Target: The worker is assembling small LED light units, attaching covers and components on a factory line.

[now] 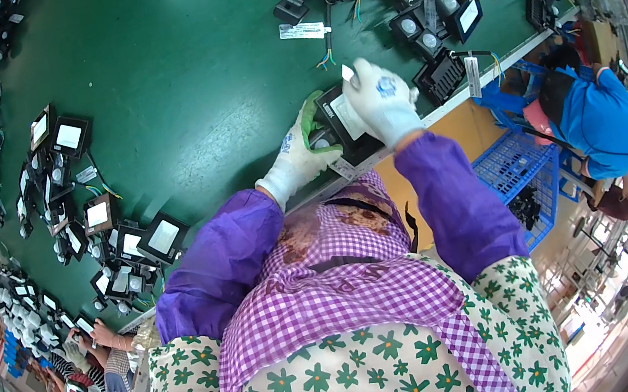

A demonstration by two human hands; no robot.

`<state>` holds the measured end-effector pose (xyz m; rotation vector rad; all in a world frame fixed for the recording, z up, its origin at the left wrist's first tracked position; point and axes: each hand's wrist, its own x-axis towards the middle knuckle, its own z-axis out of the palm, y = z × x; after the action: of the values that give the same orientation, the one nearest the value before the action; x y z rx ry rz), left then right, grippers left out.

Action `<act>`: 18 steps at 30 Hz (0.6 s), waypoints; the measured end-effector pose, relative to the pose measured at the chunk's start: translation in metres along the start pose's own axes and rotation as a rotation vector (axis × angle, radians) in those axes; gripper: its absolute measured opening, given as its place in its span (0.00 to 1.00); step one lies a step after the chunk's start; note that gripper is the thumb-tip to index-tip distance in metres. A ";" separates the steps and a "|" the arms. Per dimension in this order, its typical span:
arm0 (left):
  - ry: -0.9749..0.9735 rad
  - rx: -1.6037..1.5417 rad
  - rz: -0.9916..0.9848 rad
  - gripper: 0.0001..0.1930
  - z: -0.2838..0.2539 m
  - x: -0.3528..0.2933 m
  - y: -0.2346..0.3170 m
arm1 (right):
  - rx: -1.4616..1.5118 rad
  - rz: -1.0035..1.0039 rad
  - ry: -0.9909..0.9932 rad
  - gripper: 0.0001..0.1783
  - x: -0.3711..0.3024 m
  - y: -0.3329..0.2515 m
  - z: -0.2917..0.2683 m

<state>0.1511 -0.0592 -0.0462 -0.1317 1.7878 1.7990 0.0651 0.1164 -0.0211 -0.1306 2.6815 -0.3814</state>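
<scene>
My left hand (298,152), in a white glove with a green palm, is closed around the sensor end of a black floodlight (334,116) near the table's front edge. The lamp has a pale front panel and a round sensor. A paper tag (342,168) hangs by its lower end. My right hand (381,101), in a white glove, is closed over the lamp's right side. A small white piece (347,72) sticks out at its fingertips; what it is cannot be made out. The palm side of this hand is hidden.
Several black floodlights (163,237) lie in a group on the green table (173,71) to the left. More lamps with loose wires (430,24) are piled at the far right. Beyond the table's right edge are a blue crate (518,174) and a person in blue (603,120).
</scene>
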 end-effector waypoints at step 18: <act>-0.088 -0.351 0.029 0.50 -0.060 -0.007 -0.008 | -0.022 -0.113 0.343 0.18 0.029 0.047 0.009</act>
<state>0.1409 -0.1188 -0.0554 -0.1619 1.4076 2.0916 0.0409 0.1547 -0.0537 -0.2442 3.0253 -0.4447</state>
